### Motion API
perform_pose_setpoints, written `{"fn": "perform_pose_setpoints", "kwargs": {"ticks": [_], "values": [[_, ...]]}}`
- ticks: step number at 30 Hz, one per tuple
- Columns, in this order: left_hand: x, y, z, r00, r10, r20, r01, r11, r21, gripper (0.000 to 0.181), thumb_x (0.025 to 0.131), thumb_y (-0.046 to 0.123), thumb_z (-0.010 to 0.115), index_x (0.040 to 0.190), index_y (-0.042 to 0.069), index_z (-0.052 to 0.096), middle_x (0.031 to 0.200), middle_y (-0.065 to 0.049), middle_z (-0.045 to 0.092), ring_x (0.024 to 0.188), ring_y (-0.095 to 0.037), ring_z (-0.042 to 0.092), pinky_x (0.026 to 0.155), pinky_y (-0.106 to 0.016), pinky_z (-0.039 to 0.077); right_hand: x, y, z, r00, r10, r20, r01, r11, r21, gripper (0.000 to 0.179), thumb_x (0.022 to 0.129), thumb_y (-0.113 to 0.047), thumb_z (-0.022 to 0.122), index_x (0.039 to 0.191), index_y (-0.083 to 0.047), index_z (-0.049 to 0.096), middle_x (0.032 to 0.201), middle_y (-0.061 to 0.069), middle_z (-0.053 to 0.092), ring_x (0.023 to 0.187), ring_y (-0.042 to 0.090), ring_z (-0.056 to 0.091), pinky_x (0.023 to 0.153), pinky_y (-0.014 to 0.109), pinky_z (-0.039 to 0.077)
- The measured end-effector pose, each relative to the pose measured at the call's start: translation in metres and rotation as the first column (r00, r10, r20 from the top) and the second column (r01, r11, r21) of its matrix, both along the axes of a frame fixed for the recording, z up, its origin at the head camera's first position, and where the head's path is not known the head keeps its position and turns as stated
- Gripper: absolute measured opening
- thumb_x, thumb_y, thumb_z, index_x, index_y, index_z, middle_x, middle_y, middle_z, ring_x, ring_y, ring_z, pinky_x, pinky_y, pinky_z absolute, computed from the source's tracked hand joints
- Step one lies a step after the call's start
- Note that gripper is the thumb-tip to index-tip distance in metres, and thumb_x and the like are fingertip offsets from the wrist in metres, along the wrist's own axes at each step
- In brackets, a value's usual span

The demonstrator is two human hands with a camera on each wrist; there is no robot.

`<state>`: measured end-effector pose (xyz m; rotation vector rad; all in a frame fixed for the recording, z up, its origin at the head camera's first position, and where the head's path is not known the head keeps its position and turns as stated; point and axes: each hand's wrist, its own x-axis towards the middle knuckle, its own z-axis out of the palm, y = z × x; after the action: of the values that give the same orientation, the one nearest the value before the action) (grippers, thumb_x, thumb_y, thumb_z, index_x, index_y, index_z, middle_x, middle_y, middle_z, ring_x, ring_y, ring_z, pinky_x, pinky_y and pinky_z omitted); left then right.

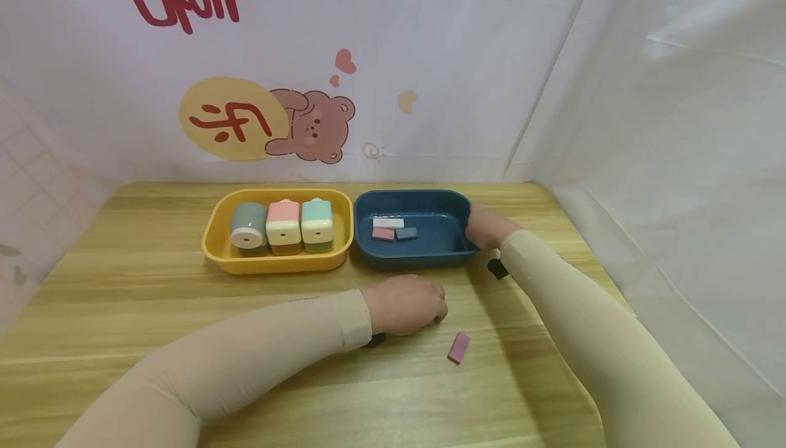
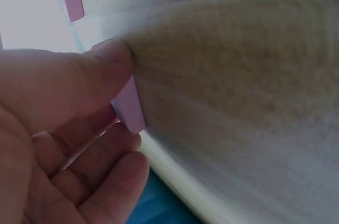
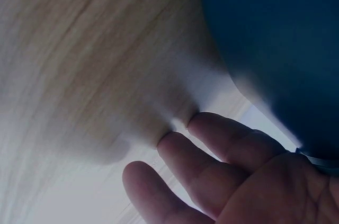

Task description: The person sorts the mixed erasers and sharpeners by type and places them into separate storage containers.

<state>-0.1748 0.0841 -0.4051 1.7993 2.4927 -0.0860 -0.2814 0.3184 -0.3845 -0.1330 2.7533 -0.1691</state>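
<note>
In the left wrist view, my left hand [image 1: 405, 303] pinches a small purple eraser [image 2: 130, 107] between thumb and fingers, close to the wooden table. The head view hides that eraser behind the hand. A pinkish-purple eraser [image 1: 458, 348] lies on the table nearer to me, to the hand's right. My right hand [image 1: 488, 226] holds the right end of the blue tray [image 1: 408, 262], with several fingers outside its wall; the thumb is hidden. Inside this tray lie a white eraser [image 1: 388, 223], a pink eraser [image 1: 383, 234] and a blue-grey eraser [image 1: 406, 233].
Left of the blue tray, nearly touching it, stands a yellow tray [image 1: 211, 247]. It contains a grey-green pencil sharpener [image 1: 248, 219], a pink one and a mint one. A printed white curtain [image 1: 442, 93] hangs behind the table, and another sheet runs along the right.
</note>
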Motion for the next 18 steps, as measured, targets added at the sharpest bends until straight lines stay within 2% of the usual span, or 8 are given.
{"fn": "perform_pose_setpoints", "kwargs": {"ticks": [11,18], "values": [[-0.0024,-0.0001,-0.0008,1.000,-0.018,0.021,0.018,1.000,-0.003,0.016,0.104,0.015,0.063,0.100,0.023,0.078,0.098,0.006,0.067,0.090,-0.011,0.060,0.086,-0.023,0.051,-0.0009,0.0002,-0.0004,0.999,-0.035,0.007,0.035,0.999,-0.011,0.059,0.097,-0.011,0.040,0.144,0.021,0.024,0.107,0.025,0.065,0.089,0.032,0.062,0.087,0.045,0.053],[-0.0027,0.0006,0.0003,0.999,-0.012,0.037,0.012,1.000,-0.013,0.016,0.104,0.016,0.063,0.101,0.023,0.078,0.101,0.006,0.067,0.093,-0.011,0.060,0.090,-0.024,0.051,-0.0007,-0.0003,0.0008,1.000,-0.027,0.014,0.027,1.000,0.003,0.061,0.098,-0.011,0.039,0.146,0.022,0.021,0.109,0.028,0.067,0.089,0.032,0.063,0.087,0.045,0.053]]}}
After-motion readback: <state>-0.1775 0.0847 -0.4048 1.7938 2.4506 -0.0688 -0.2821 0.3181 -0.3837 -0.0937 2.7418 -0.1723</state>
